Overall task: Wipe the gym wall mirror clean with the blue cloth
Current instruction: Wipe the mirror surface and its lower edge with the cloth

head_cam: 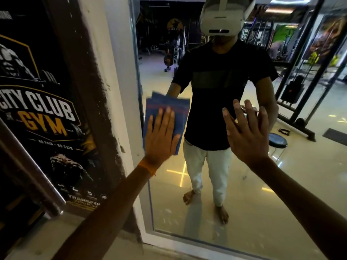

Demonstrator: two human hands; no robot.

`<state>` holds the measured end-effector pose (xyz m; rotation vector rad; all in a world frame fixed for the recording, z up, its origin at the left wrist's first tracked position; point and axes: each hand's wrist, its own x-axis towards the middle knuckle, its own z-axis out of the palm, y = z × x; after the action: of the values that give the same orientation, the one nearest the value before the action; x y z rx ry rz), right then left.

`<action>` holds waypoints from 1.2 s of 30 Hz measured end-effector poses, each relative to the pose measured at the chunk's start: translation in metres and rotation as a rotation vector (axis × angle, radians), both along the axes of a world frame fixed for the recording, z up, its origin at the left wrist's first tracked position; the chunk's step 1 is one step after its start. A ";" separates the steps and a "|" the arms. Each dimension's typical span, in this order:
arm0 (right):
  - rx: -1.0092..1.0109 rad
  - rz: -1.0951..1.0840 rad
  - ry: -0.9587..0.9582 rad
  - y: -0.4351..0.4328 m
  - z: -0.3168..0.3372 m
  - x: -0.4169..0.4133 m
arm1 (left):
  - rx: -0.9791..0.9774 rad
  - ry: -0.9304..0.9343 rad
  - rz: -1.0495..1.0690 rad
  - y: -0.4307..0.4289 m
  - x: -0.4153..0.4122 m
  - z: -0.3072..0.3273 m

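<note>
Up against the left edge of the mirror (244,212), my left hand (159,139) is spread flat, pressing the folded blue cloth (165,111) onto the glass right beside the white frame (131,109). My right hand (247,136) is open too, empty, palm toward the glass near the middle. Honestly I'd guess I'm early on: there are smudgy specks low on the glass by my reflected feet, and the whole right side and the bottom look untouched. Plenty left to wipe.

dim, wide-angle warp — glare streaks on floor (187,173)
</note>
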<state>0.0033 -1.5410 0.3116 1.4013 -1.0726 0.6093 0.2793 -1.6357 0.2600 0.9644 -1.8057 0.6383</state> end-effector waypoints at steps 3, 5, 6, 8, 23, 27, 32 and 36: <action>0.013 0.007 -0.028 -0.001 -0.001 -0.001 | 0.146 -0.049 -0.020 0.024 0.006 -0.082; 0.030 0.017 -0.048 -0.002 -0.002 -0.001 | 0.161 -0.043 -0.027 0.023 0.008 -0.085; 0.036 0.019 -0.057 -0.002 -0.002 0.001 | 0.137 -0.033 -0.021 0.019 0.009 -0.072; 0.052 0.016 -0.079 -0.002 -0.002 0.001 | 0.091 0.021 0.001 0.009 0.008 -0.026; 0.096 -0.007 -0.079 0.001 -0.004 0.001 | 0.128 0.034 0.061 0.007 0.004 -0.047; 0.077 -0.005 -0.070 -0.001 -0.003 0.001 | 0.059 0.137 0.052 -0.006 -0.002 -0.002; 0.065 -0.022 -0.039 -0.004 -0.007 -0.003 | 0.163 -0.039 0.070 0.011 0.007 -0.101; 0.028 -0.009 -0.030 -0.005 -0.004 -0.001 | 0.193 -0.003 0.078 0.018 0.004 -0.102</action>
<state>0.0022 -1.5456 0.3075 1.4151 -1.1147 0.6128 0.2832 -1.6177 0.1577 1.1677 -1.8647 0.5205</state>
